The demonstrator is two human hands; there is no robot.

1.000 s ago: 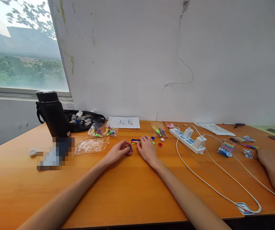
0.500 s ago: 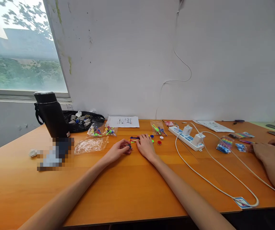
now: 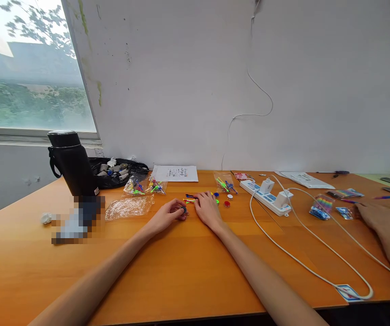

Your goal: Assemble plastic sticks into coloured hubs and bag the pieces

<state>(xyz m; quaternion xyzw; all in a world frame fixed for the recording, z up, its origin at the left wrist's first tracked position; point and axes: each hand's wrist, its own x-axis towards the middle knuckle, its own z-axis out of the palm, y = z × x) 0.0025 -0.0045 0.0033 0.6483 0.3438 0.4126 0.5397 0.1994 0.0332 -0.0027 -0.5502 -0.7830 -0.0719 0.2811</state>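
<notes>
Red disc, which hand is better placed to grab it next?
Probably your right hand: it lies nearer the red disc, while your left hand holds a dark round piece.

The surface (image 3: 167, 271) is showing smooth wood grain under a soft gloss. The black flask (image 3: 72, 165) is looking matt along its body, while its lid (image 3: 63, 132) is shining like metal on top. The flat clear bag (image 3: 130, 207) is glinting as crinkled, glossy plastic. The red disc (image 3: 227, 204) and white power strip (image 3: 265, 198) are appearing smooth and plastic. The printed sheet (image 3: 170, 174) is looking like paper.
</notes>
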